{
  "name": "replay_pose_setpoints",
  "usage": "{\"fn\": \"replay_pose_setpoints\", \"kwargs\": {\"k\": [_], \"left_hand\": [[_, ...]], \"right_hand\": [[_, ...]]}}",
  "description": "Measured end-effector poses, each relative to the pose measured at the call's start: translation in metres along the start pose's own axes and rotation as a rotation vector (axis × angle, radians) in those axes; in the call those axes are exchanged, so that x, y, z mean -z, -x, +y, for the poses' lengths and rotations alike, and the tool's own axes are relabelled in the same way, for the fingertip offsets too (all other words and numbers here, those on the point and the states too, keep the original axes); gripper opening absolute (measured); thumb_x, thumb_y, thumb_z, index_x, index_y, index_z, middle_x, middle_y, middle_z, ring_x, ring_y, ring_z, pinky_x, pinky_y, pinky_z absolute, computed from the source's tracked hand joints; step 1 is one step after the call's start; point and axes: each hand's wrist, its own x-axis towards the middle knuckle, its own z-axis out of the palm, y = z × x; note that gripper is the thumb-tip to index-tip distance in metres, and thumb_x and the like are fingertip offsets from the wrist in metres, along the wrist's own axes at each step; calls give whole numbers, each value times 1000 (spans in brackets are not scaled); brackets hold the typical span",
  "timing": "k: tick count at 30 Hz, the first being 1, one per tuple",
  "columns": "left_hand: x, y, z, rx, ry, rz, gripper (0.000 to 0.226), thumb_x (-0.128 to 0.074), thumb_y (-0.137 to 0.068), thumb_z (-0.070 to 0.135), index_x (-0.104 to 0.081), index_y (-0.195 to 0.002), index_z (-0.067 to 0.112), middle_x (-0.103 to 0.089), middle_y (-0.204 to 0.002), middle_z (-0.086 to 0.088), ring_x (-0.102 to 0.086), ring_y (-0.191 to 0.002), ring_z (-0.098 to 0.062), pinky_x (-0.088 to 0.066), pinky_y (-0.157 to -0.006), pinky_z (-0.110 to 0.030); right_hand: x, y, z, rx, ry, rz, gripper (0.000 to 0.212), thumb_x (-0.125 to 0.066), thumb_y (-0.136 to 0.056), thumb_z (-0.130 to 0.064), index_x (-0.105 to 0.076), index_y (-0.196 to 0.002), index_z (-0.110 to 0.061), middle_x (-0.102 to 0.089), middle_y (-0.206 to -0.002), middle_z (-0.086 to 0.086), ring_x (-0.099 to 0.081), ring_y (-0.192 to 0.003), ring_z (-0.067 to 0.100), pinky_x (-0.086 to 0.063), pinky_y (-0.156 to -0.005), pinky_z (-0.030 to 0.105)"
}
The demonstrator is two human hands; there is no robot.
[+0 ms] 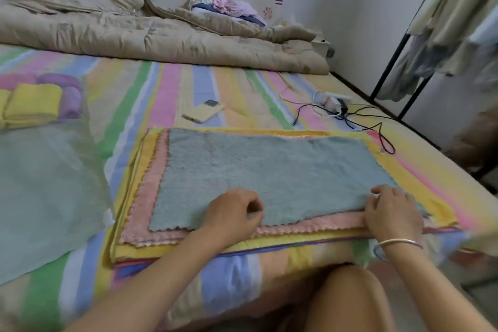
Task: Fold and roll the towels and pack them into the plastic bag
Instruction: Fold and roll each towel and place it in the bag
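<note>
Head view: grey-blue towel [269,175] lies flat at centre frame, topmost of a stack, with a pink towel [140,213] and then a yellow towel [420,191] under it, on the striped bed [167,89]. Left hand [231,210], fingers curled, pinches the grey-blue towel's near edge. Right hand [393,210], also curled, grips its lower-right corner. Translucent plastic bag [40,191] lies at left of frame, with a rolled yellow towel [32,102] at its far end. Phone [203,112] sits just above the stack.

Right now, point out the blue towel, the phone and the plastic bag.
blue towel [269,170], head view, middle of its top.
phone [203,113], head view, its back.
plastic bag [45,183], head view, its bare near part.
</note>
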Motion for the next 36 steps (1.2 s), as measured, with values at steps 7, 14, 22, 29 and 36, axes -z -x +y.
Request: {"fn": "replay_pose_setpoints", "kwargs": {"k": [7,14,22,29,36], "left_hand": [[-13,-13,16,253,-93,-7,18,-63,-83,46,-65,-83,27,-68,-87,13,-63,-86,-11,-52,-76,-30],[-14,-6,12,256,91,-12,10,-65,-87,33,-66,-77,31,-67,-76,15,-62,-73,-5,-46,-68,-24],[31,-1,-2,736,1253,7,28,-40,-103,24,-60,-110,5,-73,-101,-16,-71,-86,-26,-59,-68,-31],[28,-1,-23,846,1323,14,36,-50,-100,33,-59,-127,12,-68,-119,-12,-68,-102,-28,-59,-75,-37],[26,-8,-42,767,1019,-101,93,-74,-48,78,-64,-123,24,-65,-126,5,-56,-122,-20,-40,-108,-46]], "right_hand": [[-2,-15,47,13,312,-121,29,-42,-89,-9,-60,-109,-19,-55,-109,8,-52,-99,29,-47,-71,34],[9,-17,19,291,-8,276,8,-63,-84,-3,-67,-84,-10,-64,-79,9,-56,-58,31,-39,-49,27],[21,32,-115,1168,-506,162,27,-46,-86,-4,-70,-95,-14,-68,-116,-1,-61,-113,22,-54,-88,34],[6,24,-145,982,-762,-58,48,-42,-71,7,-71,-97,-21,-66,-112,-7,-59,-108,17,-53,-79,39],[-29,-47,-203,826,-592,-261,32,-51,-88,-2,-68,-105,-23,-64,-108,1,-55,-107,25,-45,-86,37]]}}
